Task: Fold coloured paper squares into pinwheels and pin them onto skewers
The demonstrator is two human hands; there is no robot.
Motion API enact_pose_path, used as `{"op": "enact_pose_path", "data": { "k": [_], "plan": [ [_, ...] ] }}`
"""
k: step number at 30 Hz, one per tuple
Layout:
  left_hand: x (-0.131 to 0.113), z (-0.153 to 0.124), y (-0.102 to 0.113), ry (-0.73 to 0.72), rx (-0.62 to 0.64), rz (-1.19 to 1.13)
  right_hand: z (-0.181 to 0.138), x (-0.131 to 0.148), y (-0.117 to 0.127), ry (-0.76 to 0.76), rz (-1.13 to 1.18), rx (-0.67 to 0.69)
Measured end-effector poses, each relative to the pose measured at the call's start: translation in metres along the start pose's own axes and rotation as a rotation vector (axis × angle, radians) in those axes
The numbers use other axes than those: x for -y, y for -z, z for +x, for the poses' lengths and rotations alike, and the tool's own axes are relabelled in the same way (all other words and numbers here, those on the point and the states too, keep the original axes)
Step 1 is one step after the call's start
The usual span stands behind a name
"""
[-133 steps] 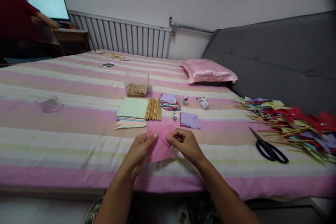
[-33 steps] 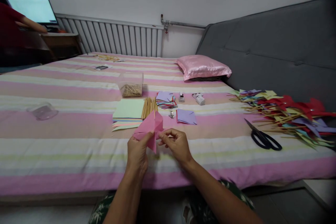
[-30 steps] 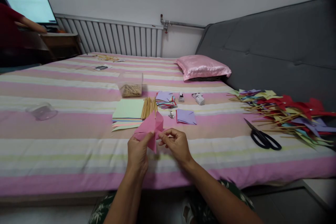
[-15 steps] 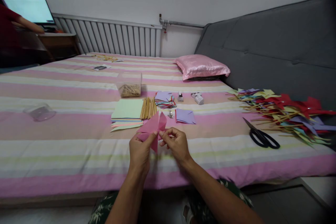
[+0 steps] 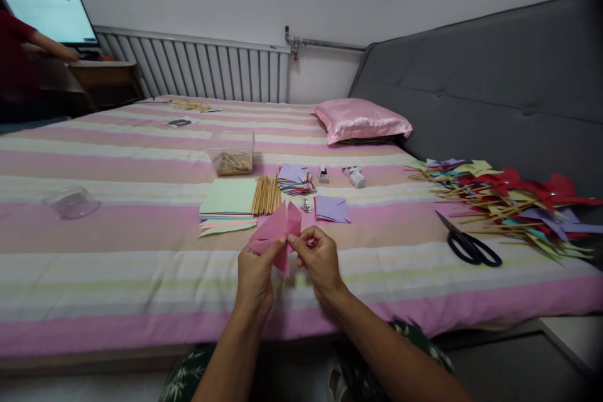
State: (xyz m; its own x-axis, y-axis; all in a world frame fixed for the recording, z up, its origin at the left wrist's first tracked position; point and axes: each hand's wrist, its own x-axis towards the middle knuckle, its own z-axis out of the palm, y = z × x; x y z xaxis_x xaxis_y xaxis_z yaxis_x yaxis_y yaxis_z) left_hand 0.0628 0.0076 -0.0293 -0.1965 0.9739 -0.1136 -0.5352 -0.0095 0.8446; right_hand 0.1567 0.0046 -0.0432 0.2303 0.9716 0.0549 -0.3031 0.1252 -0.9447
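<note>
I hold a pink paper square (image 5: 279,233) lifted off the striped bedspread (image 5: 117,245), its flaps bent up. My left hand (image 5: 254,273) pinches its centre with thumb and fingers. My right hand (image 5: 319,257) is closed in a pinch at the same spot, touching the paper. Just beyond my hands lie a stack of coloured paper (image 5: 228,201), a bundle of wooden sticks (image 5: 266,195), a purple cut square (image 5: 332,208) and small metal pins (image 5: 306,205).
Black scissors (image 5: 466,245) and a pile of finished paper pinwheels (image 5: 513,201) lie at the right. A clear box of small sticks (image 5: 231,152), a clear lid (image 5: 71,202) and a pink pillow (image 5: 362,119) are on the bed. A person in red (image 5: 23,50) sits at a monitor, far left.
The pink paper, flat on the bed 4.4 s ago, is now lifted and gathered at its centre. Over the last second my hands shifted slightly right, pinching closer together.
</note>
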Motion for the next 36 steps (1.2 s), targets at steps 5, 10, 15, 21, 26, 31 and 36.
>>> {"op": "enact_pose_path", "data": {
  "k": [5, 10, 15, 21, 26, 31, 36],
  "plan": [
    [-0.003, -0.004, -0.002, 0.032, -0.009, -0.012, 0.0, -0.001, 0.001, 0.023, -0.036, -0.003],
    [-0.003, -0.004, -0.002, 0.086, -0.003, -0.045, -0.001, -0.001, 0.003, 0.061, -0.1, 0.019],
    [-0.002, -0.002, -0.003, 0.117, -0.032, -0.102, -0.004, 0.001, 0.0, 0.111, -0.11, -0.016],
    [-0.001, -0.002, -0.003, 0.099, -0.065, -0.13, -0.003, 0.0, -0.002, 0.033, 0.104, -0.008],
    [0.003, -0.007, -0.008, 0.09, -0.081, -0.112, -0.001, -0.001, -0.004, -0.084, 0.24, -0.051],
    [-0.002, -0.009, -0.008, 0.141, -0.014, -0.066, 0.007, 0.003, 0.004, -0.174, 0.252, -0.023],
    [-0.019, -0.003, 0.009, 0.265, 0.085, 0.109, 0.019, 0.015, 0.023, -0.388, 0.272, 0.18]
  ]
}}
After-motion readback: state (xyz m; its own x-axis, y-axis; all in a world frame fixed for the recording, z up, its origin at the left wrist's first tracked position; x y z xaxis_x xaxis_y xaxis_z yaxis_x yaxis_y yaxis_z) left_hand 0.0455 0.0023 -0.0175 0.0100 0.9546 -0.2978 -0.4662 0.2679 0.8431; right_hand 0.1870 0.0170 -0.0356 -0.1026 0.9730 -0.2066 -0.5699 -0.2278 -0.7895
